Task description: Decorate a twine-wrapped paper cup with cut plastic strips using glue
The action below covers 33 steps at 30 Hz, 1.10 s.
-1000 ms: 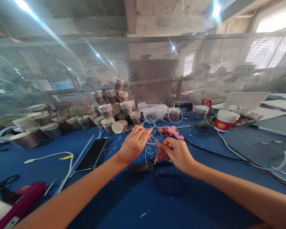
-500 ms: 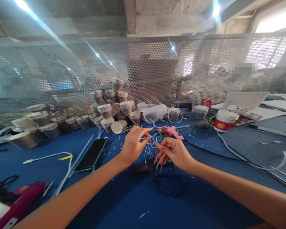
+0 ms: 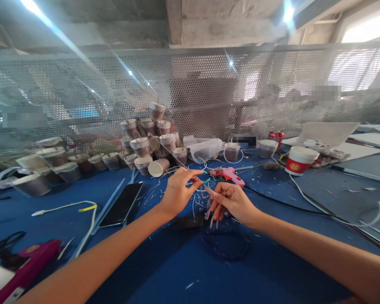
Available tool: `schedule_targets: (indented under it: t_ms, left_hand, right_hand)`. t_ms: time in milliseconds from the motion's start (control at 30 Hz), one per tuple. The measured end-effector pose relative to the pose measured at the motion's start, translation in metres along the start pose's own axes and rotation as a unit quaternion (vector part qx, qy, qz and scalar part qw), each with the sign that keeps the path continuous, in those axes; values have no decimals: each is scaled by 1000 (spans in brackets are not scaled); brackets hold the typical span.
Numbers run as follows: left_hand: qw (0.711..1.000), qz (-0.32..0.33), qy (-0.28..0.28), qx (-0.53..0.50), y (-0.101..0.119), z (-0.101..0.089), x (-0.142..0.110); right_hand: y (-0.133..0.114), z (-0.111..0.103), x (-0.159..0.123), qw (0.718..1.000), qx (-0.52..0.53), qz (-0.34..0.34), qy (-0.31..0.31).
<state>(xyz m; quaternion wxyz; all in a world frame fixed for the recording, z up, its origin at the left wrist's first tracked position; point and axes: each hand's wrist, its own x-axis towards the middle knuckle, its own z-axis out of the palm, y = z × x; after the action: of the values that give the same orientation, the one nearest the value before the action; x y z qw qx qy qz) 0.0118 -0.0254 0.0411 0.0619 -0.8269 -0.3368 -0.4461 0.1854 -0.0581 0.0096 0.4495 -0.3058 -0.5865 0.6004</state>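
Observation:
My left hand (image 3: 179,190) is closed in a pinch, thumb and index finger drawn close together with teal tips at their ends. What sits between them is too small to make out. A thin pale bent strand (image 3: 203,193) shows between the two hands. Just to the right, my right hand (image 3: 229,202) has its fingers curled, the thumb against the index finger; whatever it pinches is hidden. Long pale nails point downward from it. Right behind the hands lies a pink glue gun (image 3: 230,174), untouched. White scraps and strands litter the blue tabletop (image 3: 164,261) around them.
Stacked grey-brown cups (image 3: 139,147) stand behind on the left, beside a clear plastic bag (image 3: 204,148). A black phone (image 3: 122,204) lies left of my hands. Red-and-white paper cups (image 3: 299,161) and a black cable (image 3: 285,203) are on the right. Front left is a magenta tool (image 3: 34,264).
My right hand's lower fingers have shifted slightly, and the hands remain close together. The left hand stays in its pinch. The view has moved very slightly.

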Motion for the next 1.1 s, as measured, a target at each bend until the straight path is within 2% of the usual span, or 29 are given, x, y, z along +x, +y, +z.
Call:
schedule_targets:
  t_ms: [333, 567, 833, 1100]
  left_hand:
    - [996, 86, -17, 33, -3, 3, -5]
    - [992, 112, -9, 59, -5, 8, -10]
    - [992, 104, -3, 71, -7, 13, -14]
    - [985, 141, -30, 99, -9, 12, -15]
  right_hand:
    - [-2, 0, 0, 1000, 26, 4, -11]
    - [0, -1, 1, 999, 44, 11, -15]
    - [3, -1, 1, 994, 98, 41, -29]
    - [2, -1, 1, 991, 115, 55, -48]
